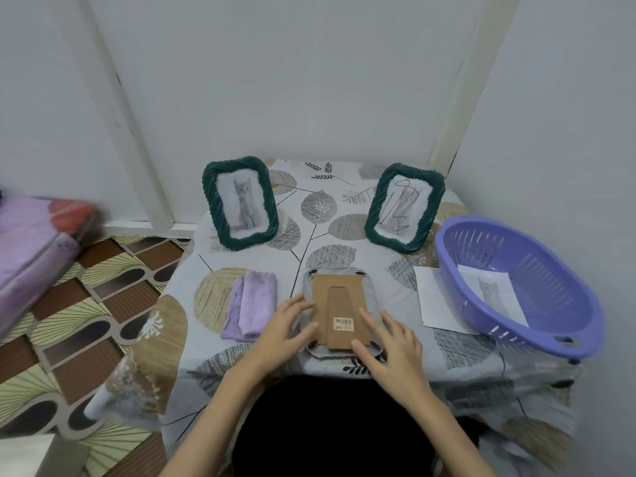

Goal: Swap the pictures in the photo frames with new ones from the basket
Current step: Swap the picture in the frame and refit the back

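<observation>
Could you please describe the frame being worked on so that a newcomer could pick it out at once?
On the leaf-patterned table, it is the frame at the near edge between both hands. Unlike the two upright green frames, it lies face down, brown backing up.

3 photo frames (240, 203), 1 basket (537, 325), 2 loose pictures (492, 290), 1 folded cloth (250, 304), 2 hands (287, 327)

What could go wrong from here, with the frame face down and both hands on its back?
1. The face-down frame lies near the table's front edge; pressure from the left hand or right hand might slide it off.
2. The purple basket seems to overhang the right edge and could tip when reached into.
3. A loose white sheet lies beside the basket and may be mistaken for the cat picture inside it.
</observation>
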{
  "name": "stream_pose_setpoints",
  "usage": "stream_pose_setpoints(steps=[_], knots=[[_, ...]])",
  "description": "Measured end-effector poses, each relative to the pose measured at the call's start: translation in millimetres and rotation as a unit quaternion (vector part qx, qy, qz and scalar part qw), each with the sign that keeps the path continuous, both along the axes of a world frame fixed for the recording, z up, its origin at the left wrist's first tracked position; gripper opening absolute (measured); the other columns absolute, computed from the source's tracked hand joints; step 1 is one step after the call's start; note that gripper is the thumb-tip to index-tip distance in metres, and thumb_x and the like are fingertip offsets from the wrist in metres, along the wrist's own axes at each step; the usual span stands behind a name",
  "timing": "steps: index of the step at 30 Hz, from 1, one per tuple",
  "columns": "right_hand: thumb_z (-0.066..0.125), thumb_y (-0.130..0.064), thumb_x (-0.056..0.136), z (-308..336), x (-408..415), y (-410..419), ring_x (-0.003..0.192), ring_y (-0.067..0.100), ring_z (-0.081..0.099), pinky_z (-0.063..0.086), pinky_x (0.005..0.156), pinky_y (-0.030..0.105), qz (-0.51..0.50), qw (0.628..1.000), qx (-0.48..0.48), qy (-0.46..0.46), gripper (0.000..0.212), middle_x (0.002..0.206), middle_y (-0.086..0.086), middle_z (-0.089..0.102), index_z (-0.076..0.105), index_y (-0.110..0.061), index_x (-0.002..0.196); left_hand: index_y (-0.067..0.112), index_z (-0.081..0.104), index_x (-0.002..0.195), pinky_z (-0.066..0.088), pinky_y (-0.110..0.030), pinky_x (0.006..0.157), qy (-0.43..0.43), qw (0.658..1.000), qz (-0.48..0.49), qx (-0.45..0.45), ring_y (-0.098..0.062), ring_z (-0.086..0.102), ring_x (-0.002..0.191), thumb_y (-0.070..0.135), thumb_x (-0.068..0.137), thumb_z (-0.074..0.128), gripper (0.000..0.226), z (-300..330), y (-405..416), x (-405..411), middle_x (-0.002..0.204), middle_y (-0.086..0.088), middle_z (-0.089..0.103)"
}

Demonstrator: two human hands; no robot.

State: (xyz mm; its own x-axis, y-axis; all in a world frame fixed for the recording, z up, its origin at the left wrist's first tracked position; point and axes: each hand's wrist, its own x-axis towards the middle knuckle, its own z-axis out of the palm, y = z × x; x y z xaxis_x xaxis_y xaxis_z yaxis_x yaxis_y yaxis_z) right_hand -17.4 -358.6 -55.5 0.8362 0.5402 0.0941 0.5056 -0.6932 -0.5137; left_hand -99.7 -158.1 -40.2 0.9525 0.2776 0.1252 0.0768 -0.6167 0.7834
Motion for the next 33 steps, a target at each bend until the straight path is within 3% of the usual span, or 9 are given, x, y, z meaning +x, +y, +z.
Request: stream_pose_setpoints(steps=[4,7,11,17,23,33], knots=[[0.048,-0.060,0.083,12.7,26.8,8.3,0.127,0.018,0.032,0.025,0.101,0.038,-0.043,0.999,0.022,0.026,0.052,0.138,-0.008,0.042,0.037,-0.047,0.132,0.011,0.051,0.127,0.017,-0.011,0.104,-0.041,0.998,0.045,-0.001,-0.006,0.031,0.131,0.015,0.093,0.052,0.034,11.1,2.9,20.3,0.142,-0.006,0.040],[0.052,-0.050,0.086,23.4,56.5,23.0,0.123,0.022,0.037,0.028,0.098,0.038,-0.062,0.997,0.040,0.014,0.041,0.132,-0.002,0.048,0.050,-0.038,0.126,0.008,0.053,0.124,0.021,-0.020,0.107,-0.051,0.995,0.081,0.028,-0.017,0.036,0.132,0.017,0.092,0.053,0.033,16.9,5.1,46.6,0.135,-0.010,0.047],[0.053,-0.042,0.088,26.2,88.6,41.5,0.120,0.026,0.042,0.032,0.097,0.040,-0.078,0.995,0.059,0.008,0.036,0.129,0.002,0.052,0.054,-0.032,0.123,0.011,0.049,0.128,0.021,-0.031,0.110,0.017,0.986,0.124,0.114,-0.025,0.031,0.133,0.032,0.092,0.053,0.042,5.2,8.6,74.6,0.139,-0.010,0.042],[0.047,-0.052,0.088,8.8,104.6,61.5,0.123,0.024,0.032,0.026,0.099,0.044,-0.047,0.998,-0.050,-0.001,0.037,0.133,0.002,0.044,0.051,-0.041,0.123,0.028,0.031,0.140,0.013,-0.042,0.113,0.117,0.953,0.132,0.248,-0.026,0.012,0.142,0.052,0.094,0.034,0.052,-19.7,14.1,85.1,0.154,-0.004,0.022],[0.040,-0.056,0.089,-4.3,104.2,58.0,0.123,0.019,0.032,0.024,0.099,0.046,-0.044,0.996,-0.055,-0.055,0.037,0.134,-0.009,0.047,0.049,-0.045,0.122,0.030,0.025,0.143,0.009,-0.042,0.115,0.125,0.953,0.114,0.251,-0.025,0.009,0.144,0.050,0.096,0.030,0.052,-25.6,17.2,88.4,0.156,-0.002,0.018],[0.043,-0.054,0.089,-5.1,99.2,57.7,0.119,0.013,0.039,0.019,0.102,0.049,-0.045,0.995,-0.015,-0.082,0.031,0.125,-0.021,0.055,0.052,-0.042,0.116,0.030,0.037,0.133,0.014,-0.038,0.112,0.083,0.969,0.107,0.208,-0.019,0.011,0.145,0.048,0.094,0.039,0.043,-22.8,18.6,86.8,0.153,0.009,0.026]])
